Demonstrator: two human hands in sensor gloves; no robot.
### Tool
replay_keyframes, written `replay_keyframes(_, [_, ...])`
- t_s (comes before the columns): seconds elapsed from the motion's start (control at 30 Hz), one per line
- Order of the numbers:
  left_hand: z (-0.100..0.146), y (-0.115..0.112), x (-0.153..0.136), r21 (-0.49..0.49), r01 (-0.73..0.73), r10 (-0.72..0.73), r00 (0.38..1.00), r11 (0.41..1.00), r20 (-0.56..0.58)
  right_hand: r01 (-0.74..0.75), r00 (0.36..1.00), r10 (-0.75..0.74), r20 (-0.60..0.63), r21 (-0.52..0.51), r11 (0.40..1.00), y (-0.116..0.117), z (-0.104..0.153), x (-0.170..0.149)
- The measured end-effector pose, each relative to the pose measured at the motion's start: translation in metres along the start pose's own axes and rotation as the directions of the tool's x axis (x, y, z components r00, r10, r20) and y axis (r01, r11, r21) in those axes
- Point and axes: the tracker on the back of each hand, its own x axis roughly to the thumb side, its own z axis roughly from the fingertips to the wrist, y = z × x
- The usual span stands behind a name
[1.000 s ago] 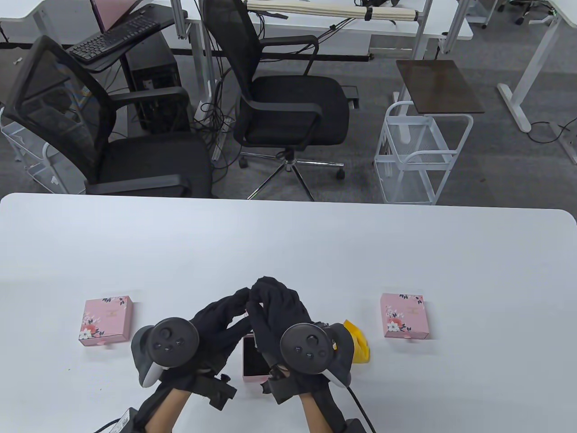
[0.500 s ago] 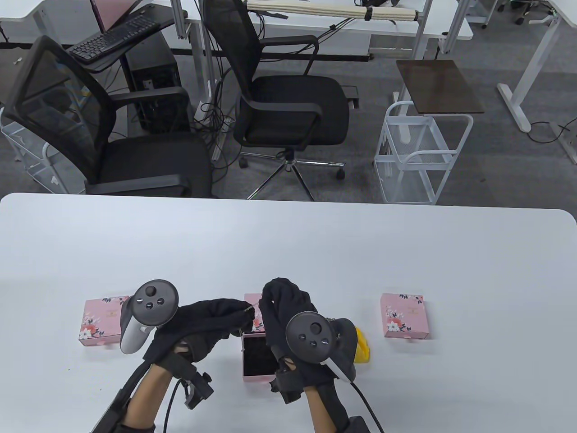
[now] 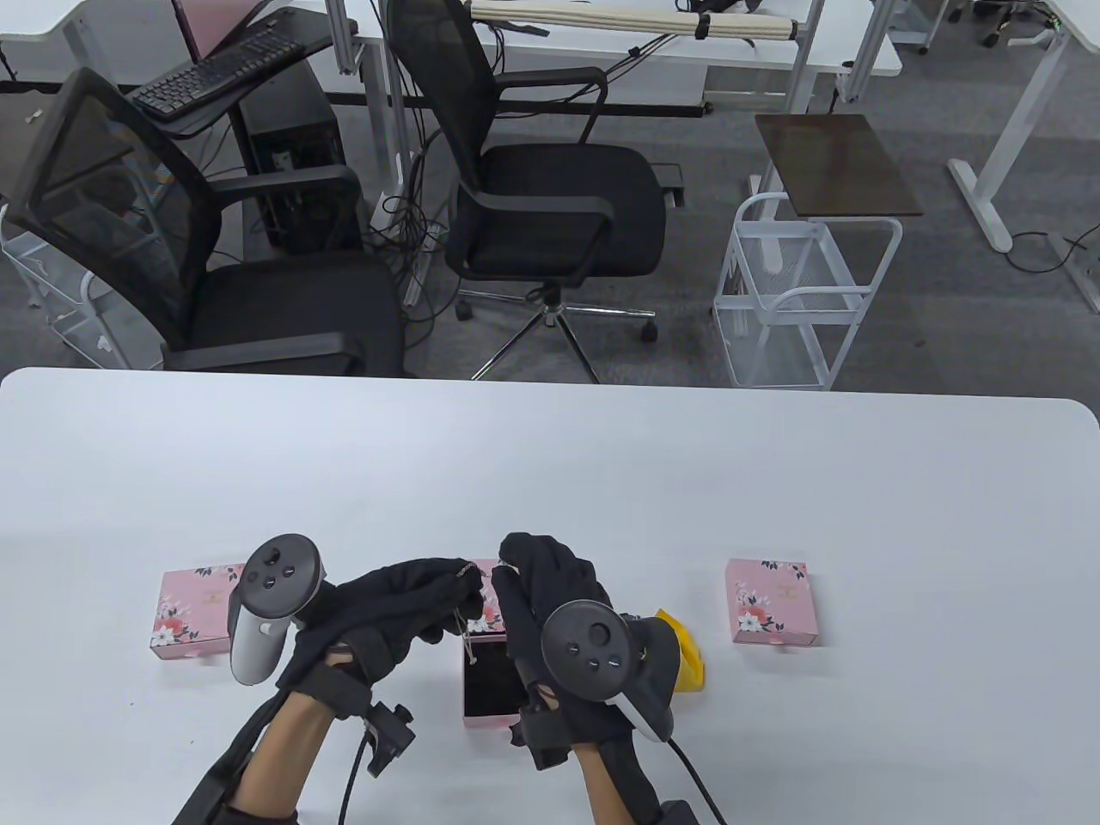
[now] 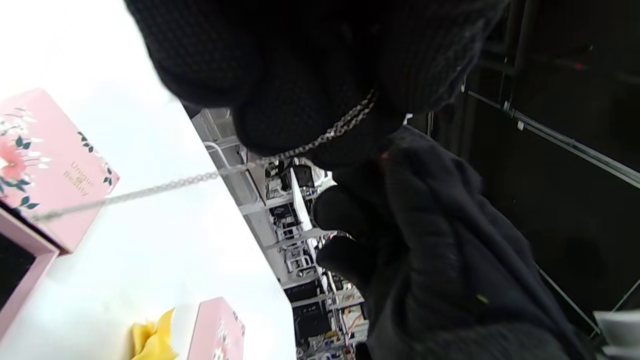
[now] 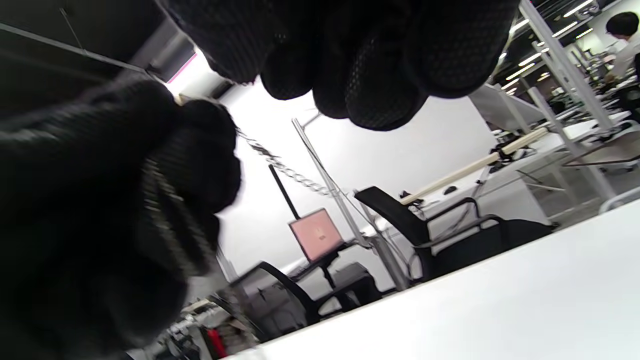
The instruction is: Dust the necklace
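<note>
— White table (image 3: 550,464), office chairs behind. Where's the necklace (image 3: 465,620)?
— Left hand (image 3: 404,601) pinches the chain above the open box (image 3: 491,687); right hand (image 3: 541,593) curls beside it, grip unclear.
— Step?
— Probably lifting it out. Next, fetch the yellow cloth (image 3: 685,660).

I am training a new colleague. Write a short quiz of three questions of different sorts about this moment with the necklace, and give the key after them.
1. True or false: the left hand pinches the necklace chain.
2. Multiple choice: where is the yellow cloth?
A. inside the open box
B. on the table, to the right of the right hand
C. in the left hand
3. Fill in the word: the open box between the hands has a ____ lining.

Key
1. true; the chain hangs from its fingertips towards the box.
2. B
3. black
</note>
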Motion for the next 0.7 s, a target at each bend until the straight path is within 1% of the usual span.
replay_keyframes(0.1, [0.002,0.000,-0.001,0.036,-0.055,0.054,0.999,0.998,0.005,0.026,0.999,-0.026,0.021,-0.008,1.000,-0.002,0.002,0.006])
replay_keyframes(0.3, [0.004,0.000,-0.002,0.094,-0.120,0.119,0.993,0.988,0.009,-0.013,1.000,0.010,0.029,0.113,0.994,0.006,0.004,0.017])
replay_keyframes(0.47, [0.006,-0.003,0.000,0.091,-0.148,0.147,0.989,0.985,0.022,-0.032,0.999,0.028,0.025,0.145,0.989,0.019,0.005,0.022])
replay_keyframes(0.53, [0.007,-0.005,0.002,0.092,-0.150,0.148,0.989,0.984,0.029,-0.037,0.999,0.033,0.031,0.124,0.992,0.025,0.006,0.023])
replay_keyframes(0.67, [0.008,-0.009,0.005,0.080,-0.146,0.144,0.989,0.986,0.037,-0.007,1.000,0.007,0.017,0.021,1.000,0.034,0.009,0.024])
replay_keyframes(0.7, [0.008,-0.009,0.005,0.082,-0.149,0.146,0.988,0.985,0.038,0.001,1.000,-0.001,0.013,0.009,1.000,0.035,0.009,0.024])
